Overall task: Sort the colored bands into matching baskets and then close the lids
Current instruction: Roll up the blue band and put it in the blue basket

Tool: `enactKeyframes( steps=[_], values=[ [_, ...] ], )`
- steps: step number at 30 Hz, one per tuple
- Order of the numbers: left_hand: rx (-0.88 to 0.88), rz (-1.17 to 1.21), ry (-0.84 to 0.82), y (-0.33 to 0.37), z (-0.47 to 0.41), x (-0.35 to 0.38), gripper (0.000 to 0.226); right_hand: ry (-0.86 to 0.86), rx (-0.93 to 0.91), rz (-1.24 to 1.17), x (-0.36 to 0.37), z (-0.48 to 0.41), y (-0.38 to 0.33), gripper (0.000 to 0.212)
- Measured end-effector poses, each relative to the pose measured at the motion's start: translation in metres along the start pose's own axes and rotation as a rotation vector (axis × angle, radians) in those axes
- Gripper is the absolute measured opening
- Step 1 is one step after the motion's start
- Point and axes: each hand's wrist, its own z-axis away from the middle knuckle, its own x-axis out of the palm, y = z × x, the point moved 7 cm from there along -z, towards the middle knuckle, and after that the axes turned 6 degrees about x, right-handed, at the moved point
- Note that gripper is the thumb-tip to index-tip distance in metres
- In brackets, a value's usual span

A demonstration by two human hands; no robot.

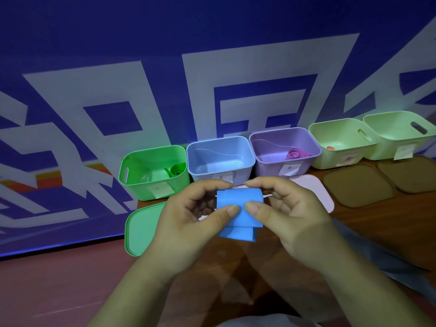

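**A:** Above the wooden table (368,223), in front of a row of open baskets, a person's left hand (188,223) and right hand (287,215) held a blue band (238,206) between them. How was it gripped?

**B:** Both hands were closed on it, thumbs pressed to its near face and fingertips curled over its top edge. The band sat partly rolled, with a flat tail hanging below the thumbs, clear of the table and just in front of the blue basket (220,159).

**A:** And how would it handle?

**B:** By the look of it, light, thin and limp, likely to spring loose unless the roll was pinched across its width, as it was here. Not fragile, on this evidence.

**A:** The count?

**B:** Five baskets stood in the row: a green basket (151,172), the blue one, a purple basket (283,152) and two pale green baskets (339,142) at the right. Three bands were plain: a green band (175,171) rolled in the green basket, a pink band (296,154) in the purple one, and the blue one in hand. A small orange item (330,148) lay in a pale green basket, too small to identify. Four lids were clear: a green lid (141,230), a pink lid (313,190) and two brown lids (358,187). None was on a basket.
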Motion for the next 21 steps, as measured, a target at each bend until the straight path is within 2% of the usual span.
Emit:
enactKeyframes(
  steps=[5, 11, 16, 21],
  values=[
    [-0.001, -0.035, 0.042, -0.0014, -0.0018, -0.0024, 0.029, -0.029, 0.005, -0.039, 0.0027, 0.0017, -0.0008, 0.038],
    [-0.017, -0.026, 0.057, -0.0019, -0.0024, 0.0003, 0.017, -0.034, -0.006, -0.037, 0.0044, 0.0027, -0.0011, 0.034],
    [-0.032, -0.033, 0.031, -0.0034, -0.0023, 0.0020, 0.020, -0.027, 0.004, -0.034, 0.0038, 0.0016, 0.0013, 0.031],
    [0.010, -0.049, -0.023, -0.0020, 0.0009, 0.0011, 0.036, 0.024, 0.016, -0.023, 0.0000, -0.0020, 0.0028, 0.026]
  ],
)
